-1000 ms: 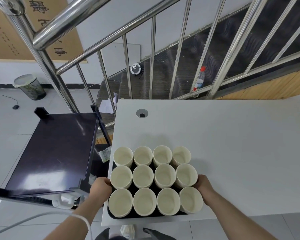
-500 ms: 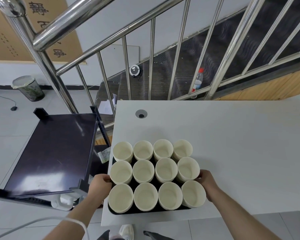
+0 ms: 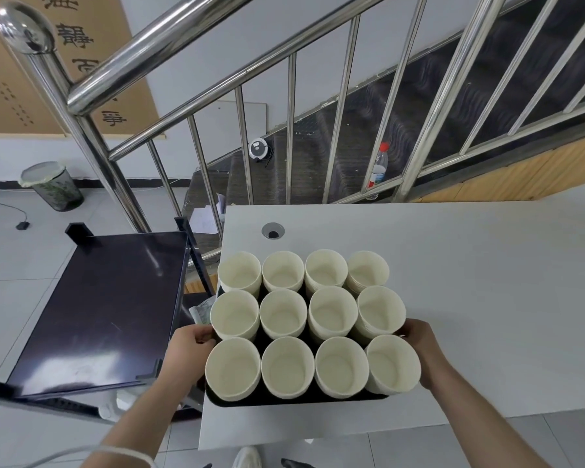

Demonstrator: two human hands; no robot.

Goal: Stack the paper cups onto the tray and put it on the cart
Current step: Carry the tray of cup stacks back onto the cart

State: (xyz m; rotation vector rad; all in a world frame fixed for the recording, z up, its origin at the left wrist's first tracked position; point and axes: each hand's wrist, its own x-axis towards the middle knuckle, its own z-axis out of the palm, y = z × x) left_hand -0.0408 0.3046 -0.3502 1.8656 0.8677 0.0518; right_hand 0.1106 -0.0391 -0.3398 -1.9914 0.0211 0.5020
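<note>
Cups, twelve cream paper ones (image 3: 311, 319) in three rows of four, stand upright and packed rim to rim on the flat black plastic tray (image 3: 284, 400), so the stacking part of the job looks finished. Compared with a second ago the whole load sits higher in view and looms larger, and the tray's near edge now shows a dark shadow under it against the white tabletop (image 3: 487, 298), which I read as the tray having been lifted clear of the surface, though it remains over the table's near left corner. The left hand (image 3: 188, 346) grips the tray's left edge, fingers curled around it beside the middle row; the right hand (image 3: 419, 346) holds the right edge in the same way, its fingertips hidden behind the cups. Neither grip seems to have shifted along the edges during the lift. What remains, in my judgement, is carrying the tray leftwards to the dark glossy top shelf of the black cart (image 3: 98, 309), which stands just beside the table. Tall, light cups like these could topple if the tray tilts, so a level carry matters. Behind the table rises a polished steel stair railing (image 3: 183, 35).
</note>
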